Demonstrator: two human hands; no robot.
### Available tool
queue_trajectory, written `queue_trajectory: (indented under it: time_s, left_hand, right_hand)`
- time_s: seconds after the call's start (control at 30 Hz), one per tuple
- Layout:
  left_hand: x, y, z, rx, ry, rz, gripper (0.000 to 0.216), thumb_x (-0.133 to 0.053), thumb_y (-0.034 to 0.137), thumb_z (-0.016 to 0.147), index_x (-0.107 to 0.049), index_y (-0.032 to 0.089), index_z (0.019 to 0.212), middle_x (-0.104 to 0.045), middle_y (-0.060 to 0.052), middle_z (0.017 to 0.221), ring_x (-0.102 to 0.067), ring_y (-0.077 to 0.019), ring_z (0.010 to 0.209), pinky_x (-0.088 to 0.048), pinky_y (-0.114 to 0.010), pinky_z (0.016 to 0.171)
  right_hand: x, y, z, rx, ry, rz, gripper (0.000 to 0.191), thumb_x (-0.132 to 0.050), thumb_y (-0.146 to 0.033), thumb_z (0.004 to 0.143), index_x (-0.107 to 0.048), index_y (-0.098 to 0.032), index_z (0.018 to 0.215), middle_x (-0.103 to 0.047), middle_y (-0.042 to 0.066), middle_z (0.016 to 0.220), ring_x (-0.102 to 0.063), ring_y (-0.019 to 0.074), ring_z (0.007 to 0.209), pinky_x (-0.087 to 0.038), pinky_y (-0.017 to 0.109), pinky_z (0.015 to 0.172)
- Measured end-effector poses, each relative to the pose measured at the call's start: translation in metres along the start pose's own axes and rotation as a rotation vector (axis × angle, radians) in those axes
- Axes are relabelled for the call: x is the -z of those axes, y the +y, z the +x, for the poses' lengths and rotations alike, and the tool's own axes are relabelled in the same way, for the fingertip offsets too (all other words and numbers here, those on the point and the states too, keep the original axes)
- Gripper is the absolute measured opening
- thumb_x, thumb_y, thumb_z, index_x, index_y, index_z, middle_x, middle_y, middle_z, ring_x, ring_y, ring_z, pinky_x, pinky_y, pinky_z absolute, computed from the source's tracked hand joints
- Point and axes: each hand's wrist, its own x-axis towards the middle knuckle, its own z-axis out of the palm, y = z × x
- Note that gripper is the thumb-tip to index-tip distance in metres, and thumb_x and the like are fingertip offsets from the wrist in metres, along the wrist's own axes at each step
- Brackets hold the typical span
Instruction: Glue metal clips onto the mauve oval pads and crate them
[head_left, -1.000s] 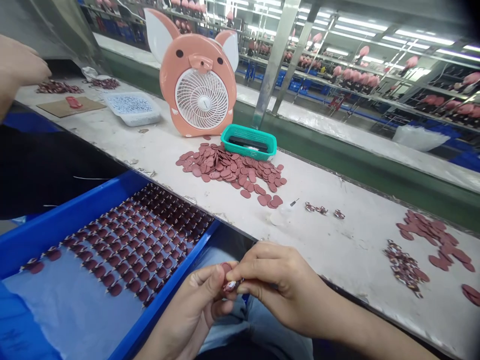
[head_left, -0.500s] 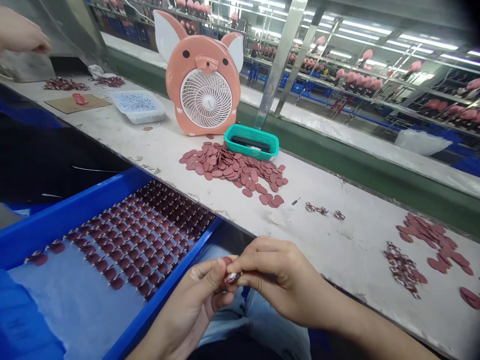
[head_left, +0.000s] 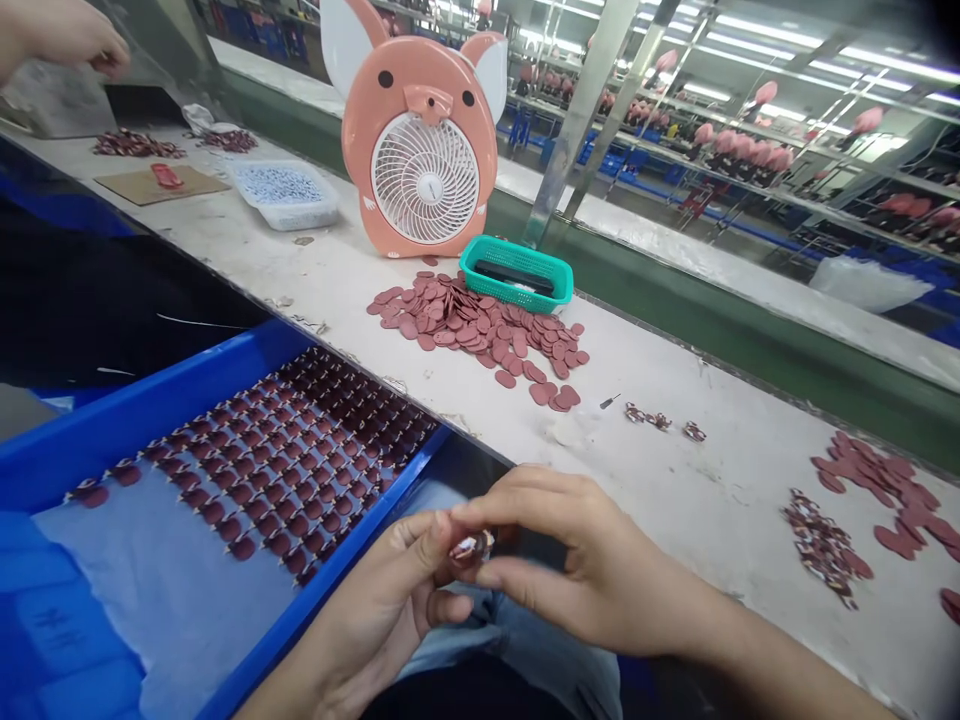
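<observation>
Ceiling tubes (head_left: pixel 769 31) are glaring at upper right, soft light is washing the workbench (head_left: pixel 731 515), dark vignetting is swallowing the top-right corner, the small handheld part (head_left: pixel 472 548) is blurring at lower center

Pinched in my left fingers (head_left: pixel 429 548) is a small, glossy piece (head_left: pixel 474 547), reddish brown with white patches. It lies roughly sideways, off the desk (head_left: pixel 675 520), its left end partly hidden; my right fingers (head_left: pixel 525 585) curve round it, contact unclear.

One held piece (head_left: pixel 472 547), maroon discs (head_left: pixel 466 327) beyond counting, one fan (head_left: pixel 428 187), one basket (head_left: pixel 504 291)
</observation>
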Motion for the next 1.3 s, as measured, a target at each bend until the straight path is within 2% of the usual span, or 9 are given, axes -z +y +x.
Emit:
queue_trajectory:
  time_s: [0.1, 0.2, 0.3, 0.63, 0.77, 0.87, 0.97, 1.03, 1.3]
  left_hand:
    - [0.000, 0.003, 0.000, 0.049, 0.035, -0.055, 0.035, -0.095, 0.038, 0.057, -0.081, 0.014, 0.077, -0.070, 0.000, 0.066, -0.066, -0.0087, 0.057, -0.056, -0.013, 0.043]
    - [0.002, 0.006, 0.001, 0.110, 0.094, -0.118, 0.042, -0.097, 0.037, 0.050, -0.081, 0.014, 0.081, -0.073, -0.002, 0.068, -0.069, -0.0107, 0.057, -0.058, -0.016, 0.042]
    - [0.005, 0.006, 0.001, 0.152, 0.083, -0.192, 0.036, -0.097, 0.034, 0.050, -0.080, 0.014, 0.075, -0.072, -0.001, 0.064, -0.071, -0.0115, 0.055, -0.060, -0.018, 0.042]
    - [0.017, 0.004, 0.005, 0.109, 0.023, -0.114, 0.030, -0.089, 0.040, 0.066, -0.079, 0.014, 0.077, -0.071, -0.002, 0.071, -0.068, -0.0102, 0.061, -0.059, -0.017, 0.042]
    - [0.021, 0.007, 0.007, 0.065, -0.016, -0.062, 0.047, -0.086, 0.055, 0.064, -0.079, 0.015, 0.088, -0.072, -0.006, 0.082, -0.069, -0.0148, 0.071, -0.059, -0.018, 0.043]
    - [0.026, 0.005, 0.006, -0.113, 0.151, 0.021, 0.054, -0.086, 0.058, 0.062, -0.077, 0.018, 0.097, -0.071, -0.007, 0.095, -0.067, -0.0159, 0.076, -0.060, -0.020, 0.046]
    - [0.033, 0.000, 0.004, -0.375, 0.370, 0.131, 0.044, -0.092, 0.048, 0.059, -0.073, 0.018, 0.085, -0.065, 0.000, 0.080, -0.059, -0.0123, 0.066, -0.055, -0.019, 0.045]
    - [0.036, -0.002, 0.003, -0.468, 0.428, 0.192, 0.041, -0.095, 0.043, 0.056, -0.071, 0.018, 0.079, -0.063, 0.001, 0.073, -0.057, -0.0124, 0.064, -0.051, -0.019, 0.044]
    - [0.052, 0.005, 0.004, -0.506, 0.596, 0.333, 0.038, -0.087, 0.046, 0.065, -0.067, 0.017, 0.080, -0.070, -0.002, 0.083, -0.058, -0.0125, 0.065, -0.049, -0.019, 0.047]
  right_hand:
    - [0.000, 0.001, -0.002, 0.026, 0.095, -0.020, 0.051, -0.079, -0.023, 0.084, -0.061, -0.020, 0.132, -0.070, 0.004, 0.101, -0.063, 0.0126, 0.083, -0.054, 0.025, 0.079]
    - [-0.003, 0.004, -0.003, 0.012, 0.195, -0.027, 0.038, -0.075, -0.021, 0.088, -0.066, -0.021, 0.124, -0.068, 0.002, 0.097, -0.062, 0.0108, 0.077, -0.054, 0.024, 0.075]
    - [-0.008, 0.008, -0.002, -0.016, 0.203, 0.013, 0.025, -0.071, -0.019, 0.090, -0.070, -0.020, 0.116, -0.070, 0.003, 0.094, -0.063, 0.0108, 0.077, -0.055, 0.022, 0.069]
    - [-0.021, 0.016, 0.006, -0.103, 0.122, 0.101, 0.017, -0.070, -0.019, 0.091, -0.076, -0.021, 0.107, -0.069, 0.001, 0.082, -0.062, 0.0107, 0.074, -0.050, 0.020, 0.062]
    - [-0.029, 0.022, 0.009, -0.033, 0.207, 0.069, 0.016, -0.069, -0.017, 0.091, -0.074, -0.021, 0.105, -0.070, 0.002, 0.082, -0.062, 0.0109, 0.072, -0.051, 0.019, 0.059]
    - [-0.043, 0.031, 0.012, 0.044, 0.369, -0.143, 0.019, -0.068, -0.014, 0.090, -0.072, -0.020, 0.107, -0.068, 0.002, 0.082, -0.062, 0.0118, 0.070, -0.051, 0.021, 0.056]
    - [-0.065, 0.044, 0.016, 0.138, 0.493, -0.382, 0.023, -0.067, -0.011, 0.090, -0.069, -0.018, 0.111, -0.067, 0.005, 0.084, -0.063, 0.0141, 0.072, -0.054, 0.024, 0.061]
    - [-0.081, 0.053, 0.019, 0.201, 0.509, -0.472, 0.028, -0.065, -0.010, 0.091, -0.067, -0.017, 0.118, -0.068, 0.006, 0.085, -0.062, 0.0157, 0.072, -0.054, 0.027, 0.064]
    - [-0.122, 0.068, 0.037, 0.239, 0.460, -0.498, 0.020, -0.062, -0.013, 0.094, -0.067, -0.014, 0.113, -0.068, 0.006, 0.080, -0.059, 0.0159, 0.067, -0.051, 0.029, 0.063]
